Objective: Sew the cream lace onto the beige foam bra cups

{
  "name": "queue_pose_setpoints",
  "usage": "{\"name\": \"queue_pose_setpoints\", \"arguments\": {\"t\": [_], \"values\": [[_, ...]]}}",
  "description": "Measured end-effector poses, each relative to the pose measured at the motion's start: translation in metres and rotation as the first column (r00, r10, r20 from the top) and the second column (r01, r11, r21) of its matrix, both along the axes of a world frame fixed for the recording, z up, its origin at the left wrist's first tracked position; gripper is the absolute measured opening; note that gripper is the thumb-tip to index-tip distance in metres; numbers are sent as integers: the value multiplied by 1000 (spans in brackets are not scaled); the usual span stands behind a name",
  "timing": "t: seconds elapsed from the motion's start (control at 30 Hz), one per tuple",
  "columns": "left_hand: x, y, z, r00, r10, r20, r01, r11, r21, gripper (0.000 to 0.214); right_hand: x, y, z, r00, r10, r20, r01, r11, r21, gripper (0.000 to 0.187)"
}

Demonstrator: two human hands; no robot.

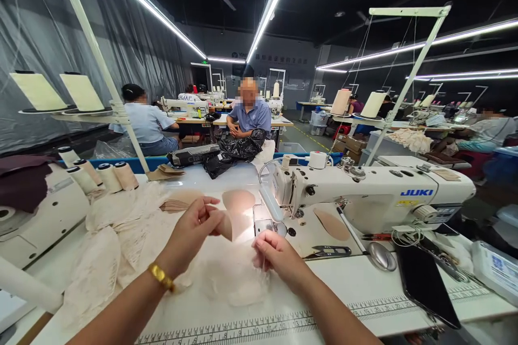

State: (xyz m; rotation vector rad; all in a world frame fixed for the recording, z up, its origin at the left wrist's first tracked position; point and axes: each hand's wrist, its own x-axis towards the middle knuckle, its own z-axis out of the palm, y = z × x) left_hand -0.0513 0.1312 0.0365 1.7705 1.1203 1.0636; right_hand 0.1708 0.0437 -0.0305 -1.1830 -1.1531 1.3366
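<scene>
Fingertips together by the sewing machine (364,194)

Left hand (192,232) seems to pinch a tan piece (227,227); right hand (281,257), apparently, the pale cloth (237,280) just before the machine, presumably for control. Snips (328,251) lie rightward, probably kept within reach.

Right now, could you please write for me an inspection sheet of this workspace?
Surface: white table, ruler marks along the near edge.
Work items: tan piece, pale fabric, sewing machine.
Clutter: thread snips, dark flat device, black plastic bag.
Hands: left hand pinching the tan piece; right hand with fingertips together over pale fabric, contents unclear.
Cables: coiled white cord by the sewing machine.
Surroundings: seated people, more sewing machines, lit ceiling lights.
</scene>
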Motion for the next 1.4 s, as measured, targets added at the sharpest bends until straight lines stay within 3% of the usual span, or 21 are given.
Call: {"name": "queue_pose_setpoints", "arguments": {"t": [0.1, 0.23, 0.33, 0.43, 0.5, 0.57, 0.67, 0.7, 0.73, 0.8, 0.83, 0.87, 0.9, 0.93, 1.0, 1.03, 1.1, 1.17, 1.27, 1.4], "values": [[-9, -39, -15, 986, -93, 138, 118, 975, -187, 47, 0, -2, 0, 1000, 17, -22, -16, 1000, 18, 63], [-8, -60, -34, 991, -107, 79, 120, 976, -183, 46, -1, -9, 4, 999, 15, 35, -18, 996, 82, 55], [-7, -62, -26, 987, -148, -64, 141, 985, -100, 46, -6, -19, 10, 995, -13, 102, 1, 992, 122, 36], [-3, -63, -1, 950, -255, -182, 259, 966, -2, 54, -13, -32, 23, 976, -13, 218, -25, 985, 172, 17], [1, -62, 13, 880, -407, -246, 422, 906, 12, 66, -16, -42, 35, 944, 4, 330, -88, 967, 239, 12], [4, -60, 20, 771, -572, -280, 572, 815, -90, 67, -14, -51, 47, 903, -11, 429, -137, 940, 313, 15], [2, -55, 15, 634, -740, -224, 654, 668, -354, 33, -6, -60, 59, 820, -151, 553, -125, 894, 430, 17], [-1, -52, 11, 617, -758, -213, 647, 642, -412, 25, -3, -61, 60, 779, -217, 589, -113, 874, 472, 18], [-5, -48, 8, 621, -748, -234, 624, 652, -430, 23, -1, -61, 60, 735, -284, 616, -109, 846, 521, 20], [-15, -39, 1, 679, -619, -394, 543, 785, -298, 21, -1, -57, 57, 658, -396, 640, -130, 777, 615, 20], [-20, -34, -2, 727, -478, -493, 484, 866, -125, 17, -3, -54, 54, 628, -441, 642, -150, 740, 655, 20], [-26, -28, -4, 774, -296, -560, 418, 903, 100, 12, -6, -49, 50, 597, -480, 642, -175, 704, 689, 20], [-31, -22, -5, 809, -105, -579, 352, 874, 334, 11, -9, -43, 46, 553, -518, 653, -212, 670, 711, 22], [-37, -16, -6, 828, 60, -558, 300, 793, 531, 16, -12, -36, 41, 497, -552, 670, -258, 643, 721, 26], [-46, -8, -8, 818, 261, -513, 265, 622, 737, 26, -15, -21, 28, 368, -595, 714, -363, 615, 700, 36], [-49, -5, -9, 799, 293, -526, 290, 577, 763, 28, -14, -15, 21, 312, -602, 735, -414, 611, 675, 40], [-49, -6, -11, 770, 217, -600, 394, 578, 715, 49, -7, -4, 7, 240, -591, 770, -492, 610, 621, 42], [-39, -12, -13, 757, 17, -654, 509, 611, 606, 68, 5, 2, -5, 204, -574, 793, -547, 605, 578, 39], [-5, -21, -18, 705, -210, -678, 647, 580, 494, 23, 25, 3, -14, 172, -541, 823, -608, 599, 520, 31], [49, -15, -34, 576, -130, -807, 748, 482, 456, 26, 48, 2, -13, 174, -485, 857, -638, 607, 474, 27]]}}
